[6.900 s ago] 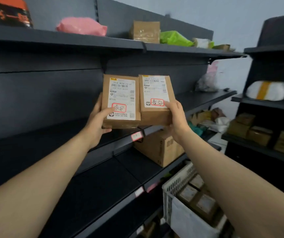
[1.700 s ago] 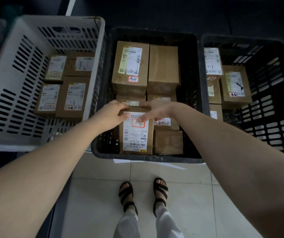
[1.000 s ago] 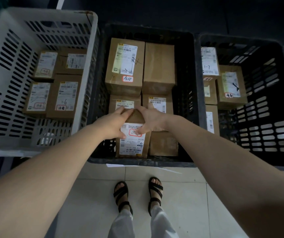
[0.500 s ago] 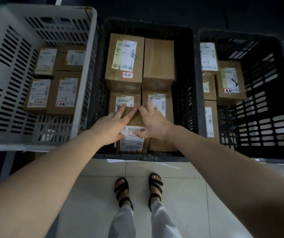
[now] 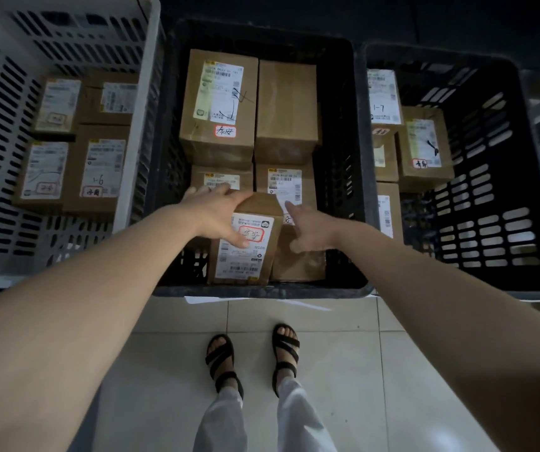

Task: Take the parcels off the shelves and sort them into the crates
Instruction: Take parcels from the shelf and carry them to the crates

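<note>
Settling a parcel into place looks to be the step in hand: the left grip (image 5: 219, 216) lies spread on the brown parcel (image 5: 249, 256), fingers fairly straight over its far edge and thumb on the white label, pressing rather than clutching. The right grip (image 5: 311, 230), just at three o'clock of it, is loose and holds nothing, forefinger out over the neighbouring box (image 5: 298, 262). The parcel leans tilted at the six o'clock end of the middle black crate (image 5: 262, 290), not yet flat among the others. Next, I'd guess, it wants pushing down level before both grips lift clear. It is a small cardboard box, with red-ringed handwriting on its label and the barcode toward the near rim.
</note>
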`<state>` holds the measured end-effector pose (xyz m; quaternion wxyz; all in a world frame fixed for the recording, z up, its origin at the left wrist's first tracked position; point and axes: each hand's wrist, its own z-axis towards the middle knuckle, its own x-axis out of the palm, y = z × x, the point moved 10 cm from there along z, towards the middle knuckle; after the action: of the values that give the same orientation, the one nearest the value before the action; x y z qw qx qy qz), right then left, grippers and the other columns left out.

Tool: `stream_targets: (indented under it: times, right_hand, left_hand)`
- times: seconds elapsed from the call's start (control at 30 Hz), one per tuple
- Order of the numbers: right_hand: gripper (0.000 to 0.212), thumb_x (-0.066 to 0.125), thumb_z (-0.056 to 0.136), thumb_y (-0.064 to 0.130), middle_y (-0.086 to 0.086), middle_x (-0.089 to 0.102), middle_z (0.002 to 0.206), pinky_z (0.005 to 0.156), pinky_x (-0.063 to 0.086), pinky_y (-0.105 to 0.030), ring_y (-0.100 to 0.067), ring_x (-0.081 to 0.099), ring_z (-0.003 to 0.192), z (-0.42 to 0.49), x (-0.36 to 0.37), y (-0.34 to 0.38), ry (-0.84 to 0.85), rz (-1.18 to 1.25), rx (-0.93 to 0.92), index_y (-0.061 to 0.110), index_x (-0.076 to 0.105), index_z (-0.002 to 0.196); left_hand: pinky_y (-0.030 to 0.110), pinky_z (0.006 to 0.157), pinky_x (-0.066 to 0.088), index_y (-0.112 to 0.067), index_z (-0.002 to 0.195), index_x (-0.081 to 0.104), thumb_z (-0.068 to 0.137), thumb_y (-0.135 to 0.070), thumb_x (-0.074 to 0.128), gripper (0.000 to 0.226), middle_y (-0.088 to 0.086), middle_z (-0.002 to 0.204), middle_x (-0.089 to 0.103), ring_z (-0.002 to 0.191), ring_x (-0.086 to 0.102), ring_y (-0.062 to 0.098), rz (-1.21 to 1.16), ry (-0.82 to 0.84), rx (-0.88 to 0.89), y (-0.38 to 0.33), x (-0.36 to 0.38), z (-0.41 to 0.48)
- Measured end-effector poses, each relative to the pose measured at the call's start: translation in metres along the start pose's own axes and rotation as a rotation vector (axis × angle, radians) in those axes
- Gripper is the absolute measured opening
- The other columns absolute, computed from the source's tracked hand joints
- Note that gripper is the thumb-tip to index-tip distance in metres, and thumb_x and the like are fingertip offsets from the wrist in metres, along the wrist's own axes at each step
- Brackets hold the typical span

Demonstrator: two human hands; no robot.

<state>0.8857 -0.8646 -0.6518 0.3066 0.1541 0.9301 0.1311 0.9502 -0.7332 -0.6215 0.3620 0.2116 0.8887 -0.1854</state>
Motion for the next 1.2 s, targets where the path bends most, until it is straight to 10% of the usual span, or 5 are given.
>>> stream_targets:
  times: [0.27, 0.6, 0.8, 1.2]
  right_hand:
    - [0.122, 0.079, 0.076, 0.015, -0.01, -0.001, 0.16, 0.11, 0.025, -0.063, -0.042, 0.018, 0.141, 0.003, 0.049, -0.024, 0.068, -0.395, 0.053, 0.037, -0.015, 0.15]
    - [0.122, 0.079, 0.074, 0.02, -0.011, 0.015, 0.155, 0.103, 0.041, -0.049, -0.039, 0.027, 0.135, 0.012, 0.044, -0.017, 0.0, -0.379, -0.028, 0.034, -0.015, 0.151]
    - [0.12, 0.077, 0.071, 0.033, -0.01, 0.018, 0.155, 0.108, 0.016, -0.071, -0.038, 0.024, 0.139, -0.005, 0.025, -0.001, -0.005, -0.402, 0.005, 0.029, -0.012, 0.152]
    - [0.122, 0.079, 0.07, 0.03, -0.009, 0.027, 0.147, 0.109, 0.035, -0.048, -0.033, 0.029, 0.132, -0.036, -0.006, -0.007, -0.003, -0.317, -0.03, 0.03, -0.01, 0.153]
  left_hand:
    - [0.045, 0.112, 0.023, -0.043, 0.147, 0.001, 0.068, -0.05, 0.076, 0.109, 0.004, 0.152, 0.015, 0.136, 0.019, 0.033, -0.096, 0.1, 0.029, 0.006, 0.001, 0.005]
    - [0.037, 0.11, 0.021, -0.039, 0.148, 0.005, 0.069, -0.043, 0.078, 0.108, 0.002, 0.146, 0.019, 0.131, 0.017, 0.025, -0.188, -0.083, 0.053, 0.019, -0.029, -0.022]
    - [0.037, 0.108, 0.028, -0.037, 0.148, 0.002, 0.068, -0.039, 0.076, 0.109, 0.006, 0.141, 0.019, 0.129, 0.018, 0.027, -0.069, -0.096, 0.01, 0.024, -0.035, -0.037]
    - [0.044, 0.103, 0.037, -0.037, 0.148, -0.003, 0.071, -0.035, 0.073, 0.108, 0.006, 0.143, 0.013, 0.131, 0.017, 0.029, -0.146, -0.103, -0.089, 0.016, -0.026, -0.059]
